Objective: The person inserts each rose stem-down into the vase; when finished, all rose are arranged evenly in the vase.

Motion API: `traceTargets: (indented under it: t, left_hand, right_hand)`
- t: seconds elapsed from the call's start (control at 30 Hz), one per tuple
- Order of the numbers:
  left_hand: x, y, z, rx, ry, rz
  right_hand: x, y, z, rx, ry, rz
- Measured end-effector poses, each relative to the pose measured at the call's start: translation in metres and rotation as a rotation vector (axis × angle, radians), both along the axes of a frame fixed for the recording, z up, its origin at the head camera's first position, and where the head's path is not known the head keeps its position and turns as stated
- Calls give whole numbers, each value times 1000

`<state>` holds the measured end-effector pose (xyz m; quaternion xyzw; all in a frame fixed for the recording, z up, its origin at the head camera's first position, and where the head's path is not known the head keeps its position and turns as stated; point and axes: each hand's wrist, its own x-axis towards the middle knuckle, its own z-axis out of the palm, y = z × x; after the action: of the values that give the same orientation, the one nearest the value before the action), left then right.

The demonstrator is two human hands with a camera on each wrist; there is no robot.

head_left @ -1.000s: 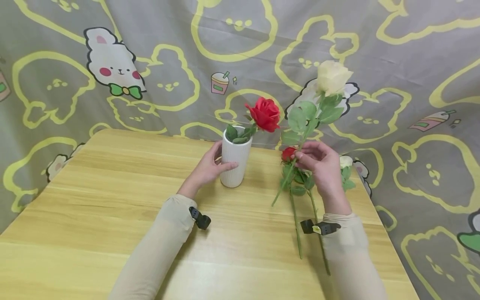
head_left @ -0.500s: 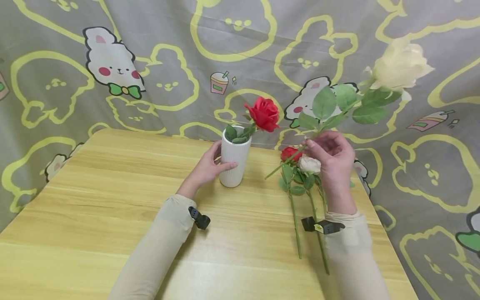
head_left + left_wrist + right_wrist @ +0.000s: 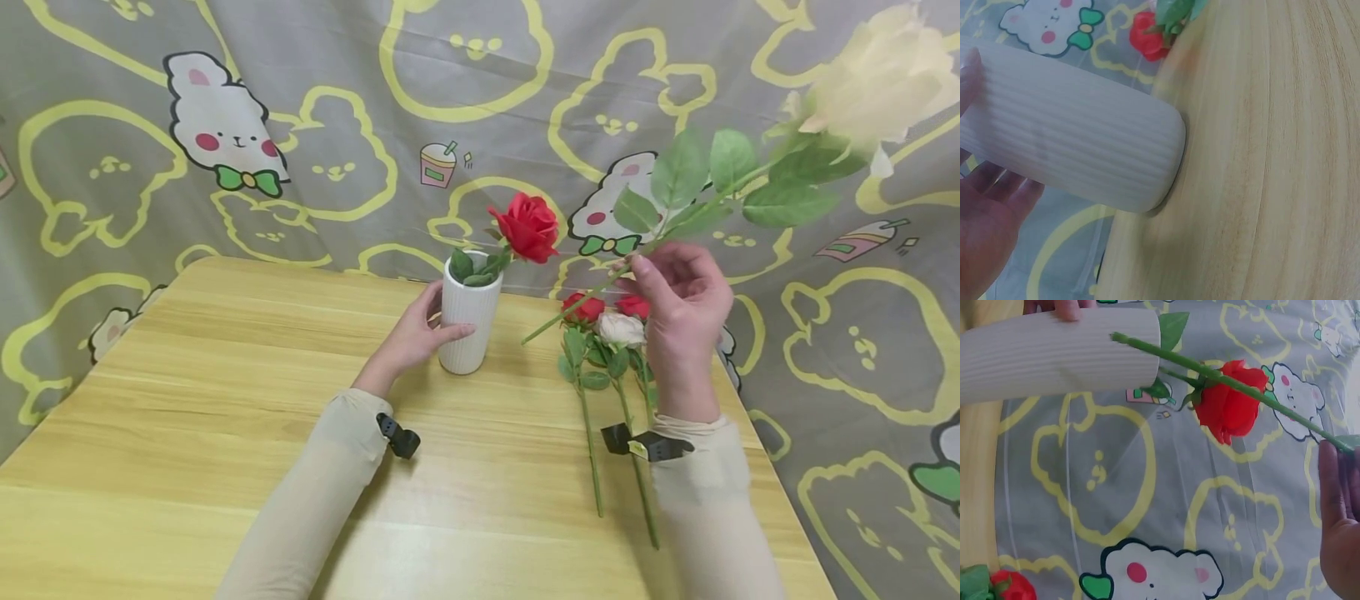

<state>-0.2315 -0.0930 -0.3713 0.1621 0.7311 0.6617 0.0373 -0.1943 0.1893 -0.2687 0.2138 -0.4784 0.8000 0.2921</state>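
Observation:
A white ribbed vase (image 3: 469, 329) stands upright near the table's back edge, with a red rose (image 3: 527, 228) leaning out of it to the right. My left hand (image 3: 408, 340) grips the vase from its left side, thumb across the front; the left wrist view shows the vase's base (image 3: 1160, 156) on the tabletop. My right hand (image 3: 686, 325) pinches the stem of a white rose (image 3: 877, 83) in the air. That rose tilts, bloom up to the right, and its bare stem end (image 3: 536, 333) points down-left, apart from the vase in the head view.
Several roses lie on the wooden table (image 3: 225, 417) at the right, including a red one (image 3: 583, 308) and a white one (image 3: 621, 330), stems towards the front. A patterned grey curtain (image 3: 337, 125) hangs right behind the table.
My right hand has moved right and slightly up with the white rose, whose bloom has swung down to the right and come nearer the camera. The left hand and vase stay put.

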Motion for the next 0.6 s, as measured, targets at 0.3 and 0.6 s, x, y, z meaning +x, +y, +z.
traceTargets:
  t: [0.3,0.6]
  left_hand:
    - [-12,-2,-21,16,22,11]
    - [-20,-1,-30,22,46,15]
  right_hand:
    - [-3,-16,15,-60,93,-55]
    - [-10,-31,32,-42,169,-79]
